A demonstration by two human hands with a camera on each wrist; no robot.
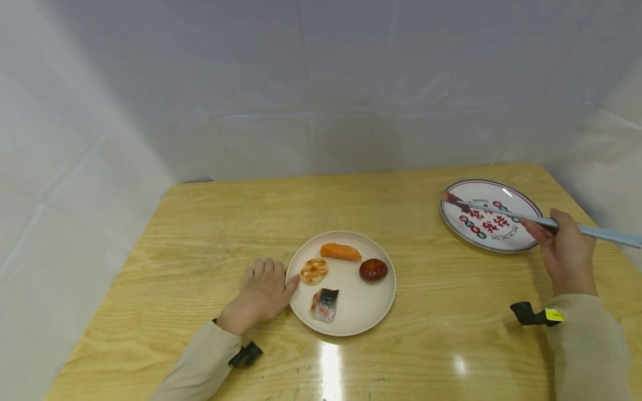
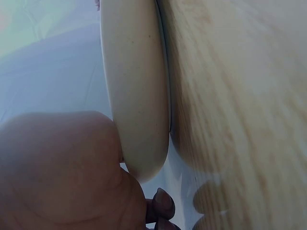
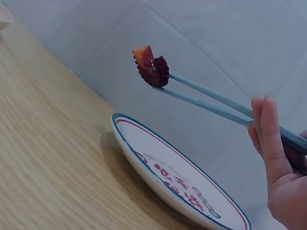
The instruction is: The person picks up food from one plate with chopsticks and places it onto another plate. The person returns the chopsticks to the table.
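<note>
My right hand point(image 1: 572, 256) holds light-blue chopsticks point(image 1: 614, 235), angled over an oval plate point(image 1: 494, 240) with red lettering. Between the chopstick tips is a dark red and orange piece with a bumpy edge, like an octopus tentacle point(image 3: 149, 71), raised above the plate in the right wrist view. My left hand point(image 1: 263, 292) rests beside a round cream plate point(image 1: 358, 312), its thumb touching the rim and its fingers on the table. That plate bears an orange salmon-like slice point(image 1: 341, 252), a lotus root slice point(image 1: 315, 271), a shiitake cap point(image 1: 373, 270) and a silver-skinned fish piece point(image 1: 326, 305).
Both plates stand on a wooden table point(image 1: 241, 223), the oval one near its far right corner. Pale sheeting point(image 1: 311, 83) hangs behind the table and along its sides. A black wrist strap point(image 1: 246, 355) is on the left sleeve.
</note>
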